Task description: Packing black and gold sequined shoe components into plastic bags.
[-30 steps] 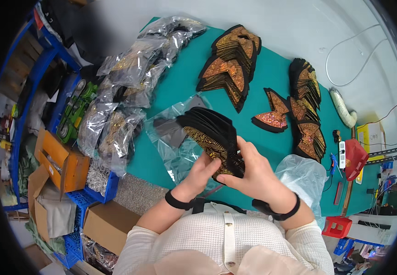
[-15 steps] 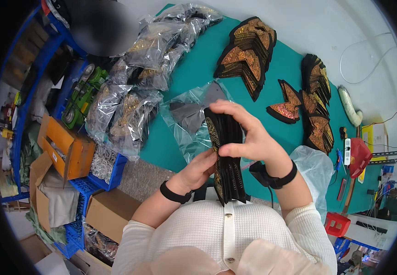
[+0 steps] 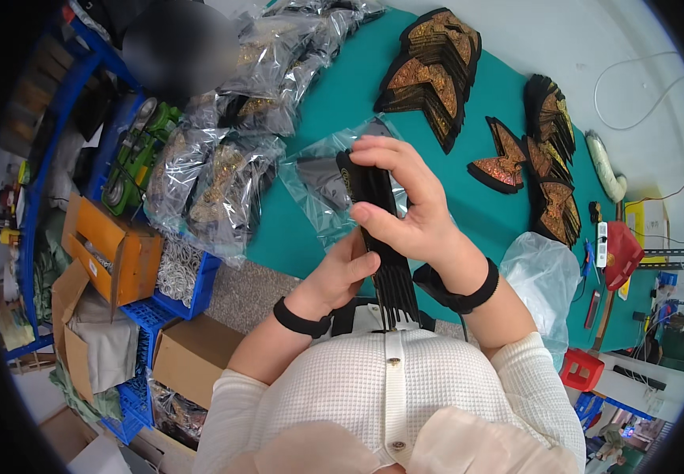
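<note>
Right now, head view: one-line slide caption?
Left hand and right hand hold a black stack at a green table, filled clear bags lying to the left.

The held stack (image 3: 394, 276) shows me black with a fleck of gold, over a teal table (image 3: 468, 217). Glittery pieces (image 3: 433, 82) glint copper-gold inside black borders. White waffle-weave shirt (image 3: 334, 379), black wristbands (image 3: 301, 317), bright-green machine (image 3: 132, 162) yonder.

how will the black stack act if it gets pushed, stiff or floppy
The stack is probably fairly stiff: its pieces look nearly straight between the left hand and the right hand. It may fan or slide apart, since separate layers show at its lower end.
</note>
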`<state>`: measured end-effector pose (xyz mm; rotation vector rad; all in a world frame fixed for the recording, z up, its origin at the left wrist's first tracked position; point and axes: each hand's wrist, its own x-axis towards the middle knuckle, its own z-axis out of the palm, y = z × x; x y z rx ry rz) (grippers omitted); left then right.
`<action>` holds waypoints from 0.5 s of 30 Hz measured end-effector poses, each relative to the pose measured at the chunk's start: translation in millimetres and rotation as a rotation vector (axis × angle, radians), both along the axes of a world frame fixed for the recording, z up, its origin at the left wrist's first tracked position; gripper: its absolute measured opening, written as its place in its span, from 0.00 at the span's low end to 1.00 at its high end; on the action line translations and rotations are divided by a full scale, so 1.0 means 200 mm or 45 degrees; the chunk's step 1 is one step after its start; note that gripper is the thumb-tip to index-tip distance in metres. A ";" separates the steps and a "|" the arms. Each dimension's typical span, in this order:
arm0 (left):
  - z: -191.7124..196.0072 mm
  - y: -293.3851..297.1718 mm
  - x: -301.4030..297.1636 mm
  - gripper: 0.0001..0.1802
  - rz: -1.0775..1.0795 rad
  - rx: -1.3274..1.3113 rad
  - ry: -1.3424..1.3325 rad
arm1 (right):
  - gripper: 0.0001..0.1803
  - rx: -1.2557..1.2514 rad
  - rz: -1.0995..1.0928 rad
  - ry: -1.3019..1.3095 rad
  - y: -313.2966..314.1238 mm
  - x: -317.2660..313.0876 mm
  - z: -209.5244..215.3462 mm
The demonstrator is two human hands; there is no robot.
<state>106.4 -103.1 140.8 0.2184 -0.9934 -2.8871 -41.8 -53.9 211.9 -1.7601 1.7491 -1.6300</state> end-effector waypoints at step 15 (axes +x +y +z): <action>0.23 -0.07 0.01 0.45 0.369 -0.145 0.111 | 0.54 0.302 0.375 -0.600 0.43 0.06 0.03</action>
